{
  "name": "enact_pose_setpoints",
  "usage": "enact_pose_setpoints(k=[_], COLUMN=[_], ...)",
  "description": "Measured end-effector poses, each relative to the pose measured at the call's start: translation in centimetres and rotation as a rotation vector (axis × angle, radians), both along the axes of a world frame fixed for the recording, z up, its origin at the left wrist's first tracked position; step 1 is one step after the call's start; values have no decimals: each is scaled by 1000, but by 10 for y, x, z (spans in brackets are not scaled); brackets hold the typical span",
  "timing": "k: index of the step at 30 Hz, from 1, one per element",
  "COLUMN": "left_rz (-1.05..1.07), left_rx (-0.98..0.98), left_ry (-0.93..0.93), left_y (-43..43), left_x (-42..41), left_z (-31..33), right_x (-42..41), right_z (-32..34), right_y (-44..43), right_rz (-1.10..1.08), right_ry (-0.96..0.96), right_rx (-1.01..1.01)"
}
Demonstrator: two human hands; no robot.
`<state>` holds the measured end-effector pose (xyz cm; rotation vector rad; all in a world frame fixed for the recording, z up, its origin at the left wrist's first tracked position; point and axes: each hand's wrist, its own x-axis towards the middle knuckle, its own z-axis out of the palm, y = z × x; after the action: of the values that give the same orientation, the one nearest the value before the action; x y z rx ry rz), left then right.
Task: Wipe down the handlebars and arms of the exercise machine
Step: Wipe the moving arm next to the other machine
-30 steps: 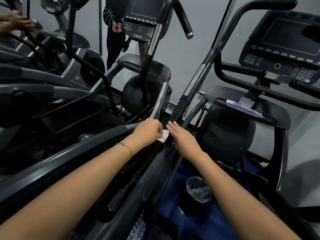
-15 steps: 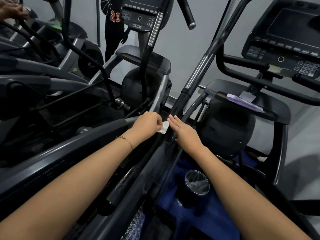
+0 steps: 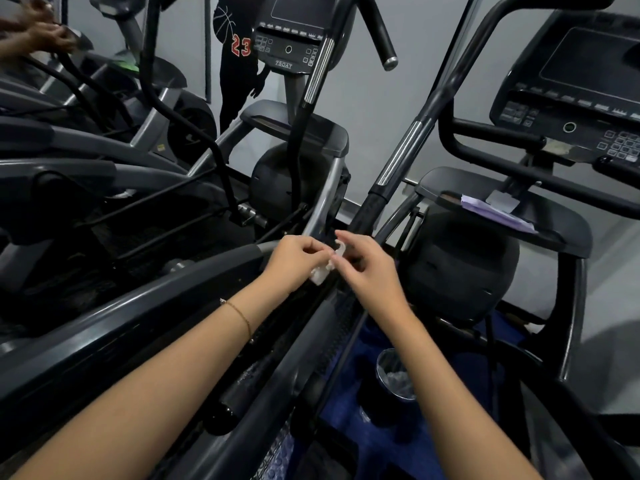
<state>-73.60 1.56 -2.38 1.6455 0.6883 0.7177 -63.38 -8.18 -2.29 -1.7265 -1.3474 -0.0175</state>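
Two bare hands meet over the middle of the exercise machine. The left hand (image 3: 298, 259) curls its fingers round a small white crumpled wipe (image 3: 322, 271). The right hand (image 3: 372, 271) pinches the upper edge of the same wipe between thumb and fingertips. The wipe sits between the two hands, at the lower end of the black tubular machine arm with a chrome band (image 3: 401, 157); whether it touches that arm cannot be told. A thin gold bracelet (image 3: 240, 315) circles the left wrist. Below the right forearm, a dark round cup with a clear lining (image 3: 394, 379) stands on blue flooring (image 3: 398, 445). On the neighbouring machine's dark grey tray (image 3: 561, 237) lies a pale purple folded sheet (image 3: 491, 209), beneath a black console (image 3: 571, 81).
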Motion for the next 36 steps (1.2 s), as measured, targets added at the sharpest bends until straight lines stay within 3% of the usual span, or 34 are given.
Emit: enact_pose_setpoints(k=[7,9,13,15,17,21,25,30,36], left_rz=[-27,-58,-62,-84,-102,-131,-183,-194,-185], left_rx=[-279,-181,232,225,165,90,117,200,245], left_ry=[-167,-57,285,384,369,358,432,512,609], left_y=[-6,-1,14,13,9,11,12,9,7], left_x=[-7,-11,-31,-42,-46,-42,-38,-36,-32], left_z=[-8,-11,-22,-26,-27,-20,-15,-8,-3], right_x=[-16,-18,-11,-4,0,-10,-7,6,7], right_z=[-19,-28,-39,-41,-40,-48,-43,-33,-34], right_y=[-3,-3,1,3,5,-1,-2,12,0], right_rz=[-16,-5,-83,-107,-115,-57,34,-56,36], right_ry=[268,234,9,-36,-35,-270,-368,-396,-355], right_rx=[49,6,-79,-63,-46,-14,-37,-59,-107])
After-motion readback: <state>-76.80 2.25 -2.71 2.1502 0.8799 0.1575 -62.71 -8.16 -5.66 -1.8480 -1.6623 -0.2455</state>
